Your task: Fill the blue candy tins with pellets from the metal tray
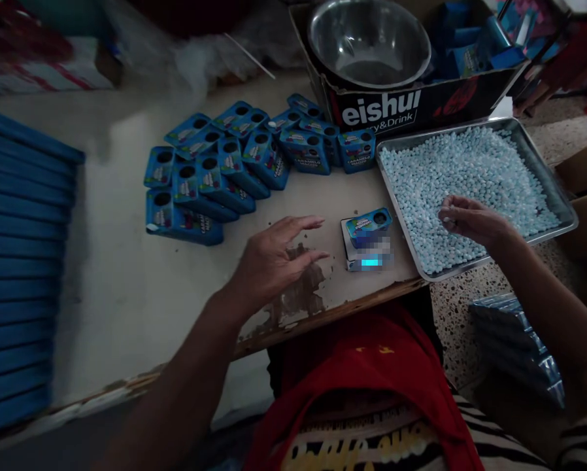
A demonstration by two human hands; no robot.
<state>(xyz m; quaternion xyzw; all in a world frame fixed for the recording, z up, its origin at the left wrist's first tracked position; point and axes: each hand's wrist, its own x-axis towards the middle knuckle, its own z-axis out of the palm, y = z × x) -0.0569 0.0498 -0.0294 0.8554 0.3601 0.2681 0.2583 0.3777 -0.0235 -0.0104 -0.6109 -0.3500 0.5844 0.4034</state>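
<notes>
My left hand (286, 252) hovers over the table, thumb and fingers apart, with nothing in it. Just to its right, a small blue candy box (369, 226) lies on a small digital scale (351, 263); a cyan light glows at the scale's front, and part of it is pixelated. Over the metal tray (551, 173), my right hand (470, 219) has its fingers pinched together; what they hold, if anything, is too small to make out. Small pale-blue and white candies (421, 190) cover the tray around that hand.
Several blue candy boxes (210, 176) stand grouped behind my left hand. Long blue packs (19, 261) line the far left. A steel bowl (369, 46) rests in a black carton (362, 108) behind the tray. The table's worn front edge (323, 314) runs close to my apron.
</notes>
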